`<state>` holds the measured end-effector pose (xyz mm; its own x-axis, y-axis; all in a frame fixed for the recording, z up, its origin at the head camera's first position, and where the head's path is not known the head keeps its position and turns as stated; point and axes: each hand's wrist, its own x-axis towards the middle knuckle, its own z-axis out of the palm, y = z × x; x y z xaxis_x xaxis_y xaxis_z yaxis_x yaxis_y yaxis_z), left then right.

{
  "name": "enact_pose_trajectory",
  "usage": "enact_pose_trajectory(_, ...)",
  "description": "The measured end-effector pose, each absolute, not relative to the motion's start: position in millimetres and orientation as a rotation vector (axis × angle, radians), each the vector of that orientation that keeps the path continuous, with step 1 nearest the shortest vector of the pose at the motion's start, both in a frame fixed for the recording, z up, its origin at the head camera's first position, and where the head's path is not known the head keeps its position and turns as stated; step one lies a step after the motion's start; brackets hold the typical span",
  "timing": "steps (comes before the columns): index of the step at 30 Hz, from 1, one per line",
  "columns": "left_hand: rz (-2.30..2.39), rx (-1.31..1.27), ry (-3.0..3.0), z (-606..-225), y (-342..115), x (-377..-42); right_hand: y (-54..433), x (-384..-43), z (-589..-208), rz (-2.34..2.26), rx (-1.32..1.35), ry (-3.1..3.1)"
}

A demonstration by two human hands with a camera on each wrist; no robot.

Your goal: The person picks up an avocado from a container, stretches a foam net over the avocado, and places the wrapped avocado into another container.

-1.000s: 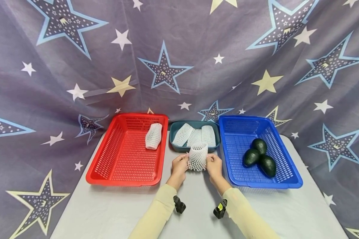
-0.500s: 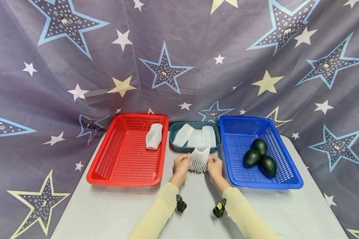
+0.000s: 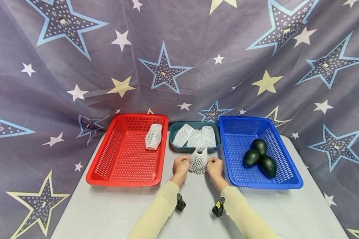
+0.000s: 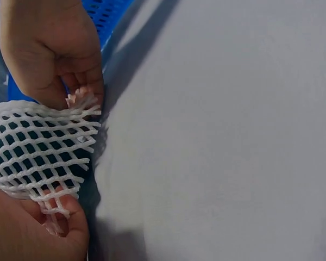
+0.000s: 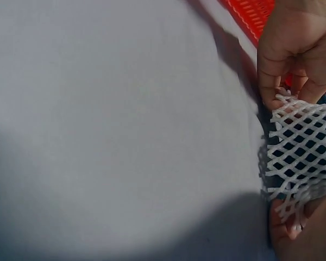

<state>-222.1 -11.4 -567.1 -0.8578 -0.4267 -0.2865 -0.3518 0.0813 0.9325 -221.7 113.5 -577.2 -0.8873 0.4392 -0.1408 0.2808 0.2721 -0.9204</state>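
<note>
Midway between the two large baskets, both hands hold a white foam net sleeve (image 3: 198, 161). My left hand (image 3: 180, 167) pinches its near edge on the left, and my right hand (image 3: 215, 167) pinches the same edge on the right. Up close in the left wrist view, the sleeve (image 4: 38, 147) is stretched between the hands, its cut strands facing the wearer. Dark green-blue shows through the mesh. In the right wrist view, fingertips of both hands tuck into the edge of the sleeve (image 5: 301, 144). Its far end rises as a narrowed opening, close to the teal basket (image 3: 175, 147).
More folded net sleeves (image 3: 208, 136) lie in the teal basket. At left, a red basket (image 3: 125, 182) holds one bulging white net-covered item (image 3: 154, 136). On the right, a blue basket (image 3: 236, 181) contains three avocados (image 3: 267, 166). A star-patterned curtain (image 3: 107, 66) hangs behind the table.
The sleeve's far opening has narrowed and dropped slightly toward the wearer. Both hands have shifted a little nearer, keeping their pinch on the edge. The baskets have stayed put.
</note>
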Motion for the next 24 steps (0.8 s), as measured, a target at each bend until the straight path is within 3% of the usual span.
enact_pose_trajectory(24, -1.493, 0.805, -2.577, -571.6, -9.0, -226.1, 112.9, -218.8, -574.8, 1.286, -0.549, -2.565)
